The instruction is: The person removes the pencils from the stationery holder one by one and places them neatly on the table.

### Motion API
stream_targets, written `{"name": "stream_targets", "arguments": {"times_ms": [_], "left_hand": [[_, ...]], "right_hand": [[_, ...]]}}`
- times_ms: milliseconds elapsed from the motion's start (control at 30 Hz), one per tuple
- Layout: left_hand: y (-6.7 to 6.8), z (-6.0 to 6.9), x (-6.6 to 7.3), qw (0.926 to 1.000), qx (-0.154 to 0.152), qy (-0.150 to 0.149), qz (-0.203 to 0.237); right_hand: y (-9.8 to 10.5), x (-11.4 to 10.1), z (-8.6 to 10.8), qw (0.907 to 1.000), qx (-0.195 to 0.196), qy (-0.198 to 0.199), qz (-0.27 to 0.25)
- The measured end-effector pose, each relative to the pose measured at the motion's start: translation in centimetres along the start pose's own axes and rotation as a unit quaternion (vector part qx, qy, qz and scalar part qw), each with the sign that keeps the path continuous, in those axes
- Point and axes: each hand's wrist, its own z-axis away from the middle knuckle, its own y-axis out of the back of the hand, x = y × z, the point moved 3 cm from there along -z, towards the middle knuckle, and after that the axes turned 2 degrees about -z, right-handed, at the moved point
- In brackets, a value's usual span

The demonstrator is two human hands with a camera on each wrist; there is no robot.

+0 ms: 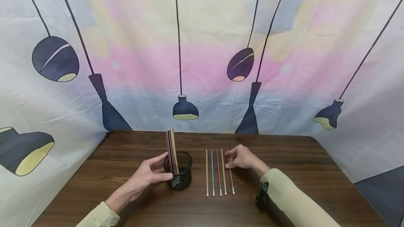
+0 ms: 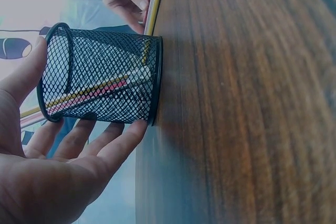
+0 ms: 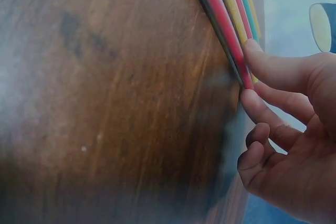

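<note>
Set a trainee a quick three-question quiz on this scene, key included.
1. Which pencil is the right hand touching?
A) the teal pencil
B) the rightmost red pencil
C) the leftmost yellow pencil
2. Fill in: the left hand is round a black mesh ____.
3. True or false: five pencils lie side by side on the table, all with their erasers at the end nearer the head camera.

Key: 1. B. 2. cup. 3. True.

Head view evenly lit; right wrist view's tabletop (image 3: pixel 121 93) seems blurred.
</note>
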Motion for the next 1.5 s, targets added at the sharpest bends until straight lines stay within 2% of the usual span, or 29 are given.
{"name": "stream_targets", "arguments": {"times_ms": [400,1000,1500], "left_hand": [[0.00,0.00,-0.01,1.0000,0.003,-0.001,-0.002],[-0.05,0.00,0.04,1.0000,0.000,0.002,-0.004],[-0.03,0.05,0.14,1.0000,0.000,0.003,-0.009]], "right_hand": [[-0.08,0.01,0.18,1.0000,0.000,0.001,-0.003],[-0.24,-0.02,0.51,0.9994,0.028,-0.019,-0.001],[-0.14,-0.23,0.50,0.9998,0.018,-0.011,0.005]]}}
